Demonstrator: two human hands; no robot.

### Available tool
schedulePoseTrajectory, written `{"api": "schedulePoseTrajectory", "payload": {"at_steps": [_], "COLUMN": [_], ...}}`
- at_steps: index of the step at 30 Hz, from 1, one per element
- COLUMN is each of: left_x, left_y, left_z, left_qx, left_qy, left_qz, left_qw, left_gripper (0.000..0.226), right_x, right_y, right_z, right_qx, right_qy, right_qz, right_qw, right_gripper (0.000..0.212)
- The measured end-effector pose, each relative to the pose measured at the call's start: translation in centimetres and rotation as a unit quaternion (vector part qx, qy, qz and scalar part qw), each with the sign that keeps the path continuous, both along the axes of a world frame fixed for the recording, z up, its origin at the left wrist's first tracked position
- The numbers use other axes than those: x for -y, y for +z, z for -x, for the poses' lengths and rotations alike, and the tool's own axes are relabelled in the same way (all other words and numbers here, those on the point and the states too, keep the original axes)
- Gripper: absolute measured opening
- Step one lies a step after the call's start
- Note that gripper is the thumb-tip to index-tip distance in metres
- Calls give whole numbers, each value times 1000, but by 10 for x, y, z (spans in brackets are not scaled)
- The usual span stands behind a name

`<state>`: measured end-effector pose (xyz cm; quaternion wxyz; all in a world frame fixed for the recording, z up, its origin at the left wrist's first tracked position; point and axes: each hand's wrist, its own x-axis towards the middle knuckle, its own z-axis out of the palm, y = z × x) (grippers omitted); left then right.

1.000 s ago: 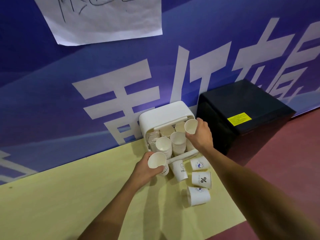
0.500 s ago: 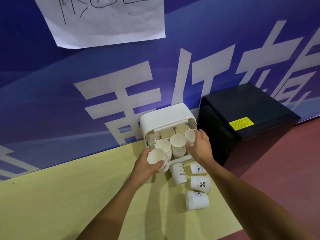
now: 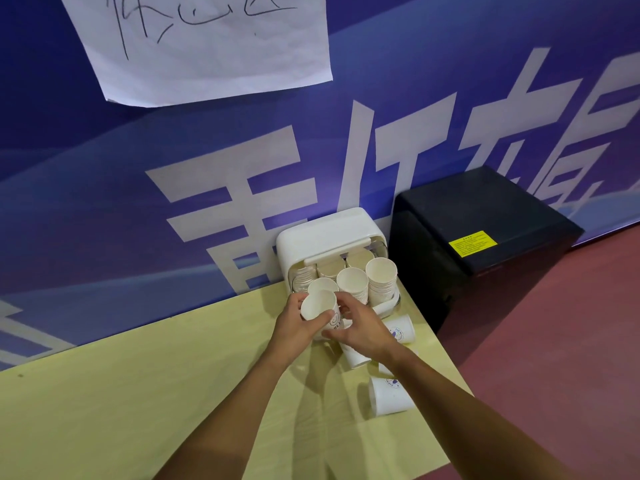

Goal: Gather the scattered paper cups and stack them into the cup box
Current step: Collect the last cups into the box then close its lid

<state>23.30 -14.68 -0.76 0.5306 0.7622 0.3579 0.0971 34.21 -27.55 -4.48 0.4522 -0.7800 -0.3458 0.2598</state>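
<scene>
While the left hand (image 3: 294,327) grasps a white paper cup (image 3: 320,308) with its fingers wrapped round the wall, the right hand (image 3: 363,329) sits just beside it with fingers curled toward the same cup; whether those fingers actually grip it cannot be told. This cup is upright, mouth open toward the camera, with a small printed smile mark on its side, and it is held just in front of the cup box (image 3: 329,237). That white box stands at the far edge of the yellow worktop (image 3: 138,393) against a blue banner (image 3: 104,202), and holds several tall stacks of cups (image 3: 381,278). Three loose cups lie near the right wrist: one on its side (image 3: 401,329), one nearer the camera (image 3: 389,398), and one mostly covered by the right hand (image 3: 353,356). A black cabinet (image 3: 485,237) stands beside the worktop. Cup stacks at the box's rear are partly hidden under its lid.
</scene>
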Motion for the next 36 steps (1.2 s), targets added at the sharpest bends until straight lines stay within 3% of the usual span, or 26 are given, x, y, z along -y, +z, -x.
{"api": "schedulePoseTrajectory", "payload": {"at_steps": [5,10,16,27,33,36], "left_x": [3,1,-7,-19,-21,-21], "left_y": [-4,-9,-22,-37,-41,-41], "left_z": [1,13,28,43,46,47], "left_qx": [11,-3,-48,-89,-98,-101], "left_qy": [-10,4,-1,8,9,8], "left_qz": [26,47,21,14,12,13], "left_qw": [1000,999,999,996,995,995], "left_gripper": [55,44,31,31,32,32], "right_x": [3,0,-13,-25,-26,-26], "right_y": [4,23,38,21,8,6], "right_z": [-4,-27,-52,-56,-53,-53], "right_qx": [0,-13,4,56,76,92], "right_qy": [-11,-95,-182,-196,-199,-188], "right_qz": [-8,-47,-86,-4,60,89], "right_qw": [1000,994,980,979,975,974], "right_gripper": [69,69,86,79,89,81]}}
